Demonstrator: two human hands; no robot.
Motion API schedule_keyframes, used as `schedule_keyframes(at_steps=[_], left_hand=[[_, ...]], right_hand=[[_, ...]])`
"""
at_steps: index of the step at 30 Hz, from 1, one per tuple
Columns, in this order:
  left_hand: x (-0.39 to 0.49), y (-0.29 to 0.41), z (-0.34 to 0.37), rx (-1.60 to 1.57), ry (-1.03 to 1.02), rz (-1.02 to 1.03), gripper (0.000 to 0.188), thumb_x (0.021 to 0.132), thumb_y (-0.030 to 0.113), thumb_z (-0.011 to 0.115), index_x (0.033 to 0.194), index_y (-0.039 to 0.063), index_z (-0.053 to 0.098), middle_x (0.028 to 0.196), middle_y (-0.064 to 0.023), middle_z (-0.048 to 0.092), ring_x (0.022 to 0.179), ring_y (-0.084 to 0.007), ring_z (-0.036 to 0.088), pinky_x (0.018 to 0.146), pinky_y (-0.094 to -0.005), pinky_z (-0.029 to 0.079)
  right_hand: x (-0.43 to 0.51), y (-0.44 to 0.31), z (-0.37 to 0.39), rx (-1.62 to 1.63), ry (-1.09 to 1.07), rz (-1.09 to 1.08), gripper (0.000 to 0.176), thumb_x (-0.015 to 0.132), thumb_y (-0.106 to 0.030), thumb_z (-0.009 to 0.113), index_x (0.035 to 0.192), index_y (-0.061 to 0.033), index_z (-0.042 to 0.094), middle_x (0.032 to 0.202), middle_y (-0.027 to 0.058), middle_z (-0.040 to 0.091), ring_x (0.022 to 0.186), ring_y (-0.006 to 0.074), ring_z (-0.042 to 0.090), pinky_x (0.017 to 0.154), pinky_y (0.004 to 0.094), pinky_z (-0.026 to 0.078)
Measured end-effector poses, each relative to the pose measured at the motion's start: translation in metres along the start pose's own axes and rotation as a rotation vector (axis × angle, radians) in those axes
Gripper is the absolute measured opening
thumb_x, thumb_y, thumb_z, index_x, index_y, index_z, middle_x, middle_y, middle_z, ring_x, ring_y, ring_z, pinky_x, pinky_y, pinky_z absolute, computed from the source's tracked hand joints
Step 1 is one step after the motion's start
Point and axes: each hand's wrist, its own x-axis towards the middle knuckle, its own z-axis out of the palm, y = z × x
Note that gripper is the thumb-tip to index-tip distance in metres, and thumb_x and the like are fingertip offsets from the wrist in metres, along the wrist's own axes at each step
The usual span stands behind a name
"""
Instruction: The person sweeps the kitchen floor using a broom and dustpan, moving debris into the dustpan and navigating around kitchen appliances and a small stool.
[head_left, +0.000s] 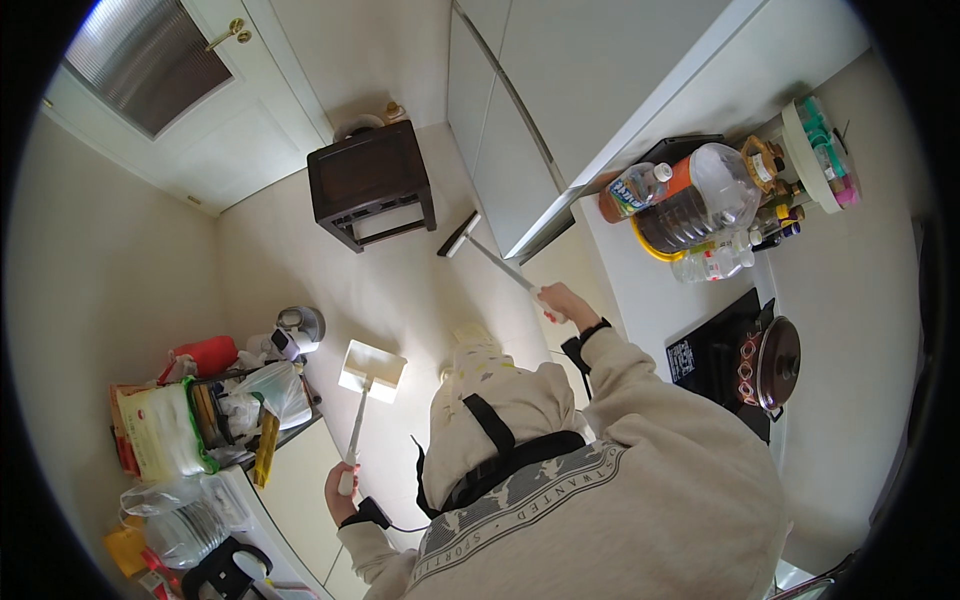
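My left hand grips the white handle of a long-handled dustpan. The dustpan's pale pan lies on the floor, near the cabinet on the left. In my right hand is the white handle of a small broom with a grey shaft. Its dark head is at floor level, between the dark stool and the white cabinet, well apart from the dustpan. My feet are partly hidden below my trousers.
A dark wooden stool stands ahead near the white door. On the right counter are large plastic bottles and a lidded pot on a black cooktop. Packaged tissues and bags crowd the left side.
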Motion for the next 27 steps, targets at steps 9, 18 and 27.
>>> schedule_keyframes(at_steps=[9, 18, 27], left_hand=[[0.007, -0.02, -0.001, -0.103, -0.025, -0.018, 0.013, 0.078, 0.02, 0.052, 0.077, 0.008, 0.06, 0.076, -0.0084, 0.062, 0.058, -0.0067, 0.048, 0.05, -0.0168, 0.032], [-0.005, -0.016, 0.014, -0.11, 0.025, -0.051, 0.016, 0.076, 0.023, 0.055, 0.075, 0.008, 0.059, 0.074, -0.0095, 0.062, 0.055, -0.0061, 0.047, 0.047, -0.0167, 0.031], [-0.003, -0.01, 0.031, -0.095, -0.009, -0.056, 0.015, 0.078, 0.022, 0.052, 0.078, 0.009, 0.06, 0.08, -0.0103, 0.061, 0.058, -0.0067, 0.047, 0.05, -0.0162, 0.033]], right_hand=[[-0.075, -0.023, -0.076, 1.65, 0.088, 0.631, 0.016, 0.082, -0.014, 0.055, 0.083, 0.0017, 0.058, 0.061, 0.0061, 0.053, 0.044, 0.0139, 0.048, 0.038, 0.0305, 0.039], [0.005, -0.012, -0.045, 1.811, 0.065, 0.706, 0.017, 0.085, -0.019, 0.05, 0.084, -0.0021, 0.053, 0.065, 0.0101, 0.053, 0.049, 0.0187, 0.051, 0.041, 0.033, 0.041], [-0.028, -0.049, -0.018, 1.862, -0.163, 0.813, 0.02, 0.087, -0.022, 0.049, 0.09, -0.0031, 0.05, 0.067, 0.0107, 0.052, 0.047, 0.0181, 0.048, 0.04, 0.0314, 0.041]])
